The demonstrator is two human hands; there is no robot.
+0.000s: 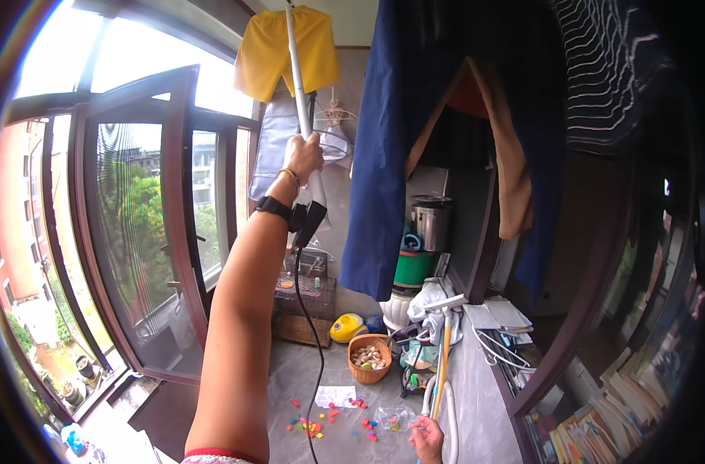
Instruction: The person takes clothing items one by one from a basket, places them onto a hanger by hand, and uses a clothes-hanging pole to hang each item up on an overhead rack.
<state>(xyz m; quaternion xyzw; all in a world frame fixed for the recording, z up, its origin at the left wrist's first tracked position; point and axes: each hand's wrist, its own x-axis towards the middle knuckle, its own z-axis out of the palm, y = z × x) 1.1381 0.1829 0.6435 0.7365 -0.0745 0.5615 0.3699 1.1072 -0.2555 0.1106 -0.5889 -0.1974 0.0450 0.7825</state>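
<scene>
My left hand [304, 155] is raised and closed around a white pole [297, 69]. The pole's upper end reaches the waistband of hanging yellow shorts [253, 55]; whether it hooks their hanger is too small to tell. A black device on a strap [306, 220] sits at my left wrist, with a black cable [303, 301] running down from it. Low in the view, my right hand [426, 439] has its fingers partly curled. It overlaps the lower end of an orange-yellow handle [442, 371], and I cannot tell whether it grips it.
Dark blue trousers [375, 174] hang at centre right. Colourful small blocks [311, 426] and a paper sheet [336, 397] lie on the floor near a wicker basket [368, 374]. An open window sash [181, 232] juts in at left. Papers and hangers [497, 325] crowd the right ledge.
</scene>
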